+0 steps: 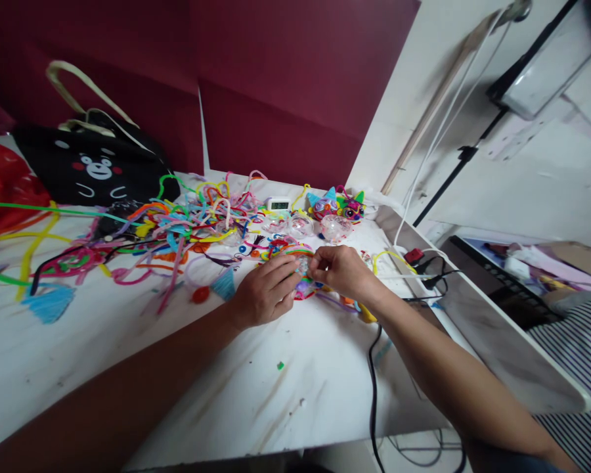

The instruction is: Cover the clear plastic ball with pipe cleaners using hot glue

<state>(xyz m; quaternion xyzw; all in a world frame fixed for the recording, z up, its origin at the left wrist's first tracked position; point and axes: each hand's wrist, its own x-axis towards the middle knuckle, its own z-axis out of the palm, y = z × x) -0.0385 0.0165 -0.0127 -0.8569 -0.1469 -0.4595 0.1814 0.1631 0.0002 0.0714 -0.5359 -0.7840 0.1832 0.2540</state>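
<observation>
My left hand [268, 291] rests its closed fingers on the left side of a round, colourful craft piece [303, 288] with bright rims and bead-like bits, on the white table [217, 387]. On the piece's right side, my right hand [343, 268] has thumb and fingers pinched together over it. What sits in that pinch is too small to make out. Just behind the hands are clear plastic bowls [335, 228] holding small bits. A blue wrapped triangle [224, 284] and a red-orange ball [200, 295] lie left of my left hand.
Tangled pipe cleaners [177, 223] spread across the left and back. Behind stand a black bag [96, 164], a small white digital display [278, 204] and two decorated cat-like heads [337, 206]. At right, a power strip [414, 272] and a black cable [373, 374] run near my forearm.
</observation>
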